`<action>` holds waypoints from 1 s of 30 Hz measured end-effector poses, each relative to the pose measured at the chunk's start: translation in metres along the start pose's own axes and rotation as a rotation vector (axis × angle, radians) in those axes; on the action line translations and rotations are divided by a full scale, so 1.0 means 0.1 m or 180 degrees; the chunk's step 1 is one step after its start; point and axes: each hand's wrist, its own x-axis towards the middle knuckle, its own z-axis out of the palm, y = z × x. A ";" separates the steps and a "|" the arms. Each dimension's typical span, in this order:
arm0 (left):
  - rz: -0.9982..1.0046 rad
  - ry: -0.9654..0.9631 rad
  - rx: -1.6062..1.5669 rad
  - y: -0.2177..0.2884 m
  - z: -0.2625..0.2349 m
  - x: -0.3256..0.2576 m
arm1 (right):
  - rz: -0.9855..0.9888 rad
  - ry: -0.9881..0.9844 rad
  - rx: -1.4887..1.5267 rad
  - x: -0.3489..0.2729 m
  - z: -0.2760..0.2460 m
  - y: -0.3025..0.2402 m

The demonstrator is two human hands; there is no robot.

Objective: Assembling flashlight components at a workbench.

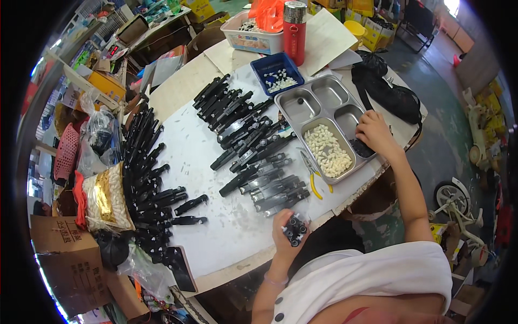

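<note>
My left hand (281, 231) is closed around a black plastic part (294, 229) with light round bits on it, just off the table's near edge. My right hand (376, 131) reaches into the right side of a metal compartment tray (314, 120), its fingers bent and drawn together over small black pieces (362, 148). What its fingertips pinch, if anything, is too small to make out. Cream-white small pieces (327, 149) fill the tray's near left compartment. Beside the tray lie pliers with yellow handles (315, 186). Grey-black parts (272, 186) lie in a row near my left hand.
Black parts (232, 110) lie in rows mid-table, with more piled along the left (143, 162). Behind the tray stand a blue bin (276, 74) of white pieces and a red flask (294, 35). A black bag (386, 92) sits right; a phone (181, 269) lies near left.
</note>
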 end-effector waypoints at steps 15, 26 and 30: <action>0.0272 -0.0079 0.0181 0.01 -0.02 0.03 | -0.0282 0.0146 -0.0048 0.10 0.17 0.03; 0.0038 -0.0002 0.0005 0.04 -0.02 0.02 | -0.0309 0.0074 0.0251 0.09 0.11 0.03; 0.0167 -0.0040 0.0068 0.02 -0.03 0.03 | -0.0312 0.0014 0.0212 0.11 0.15 0.02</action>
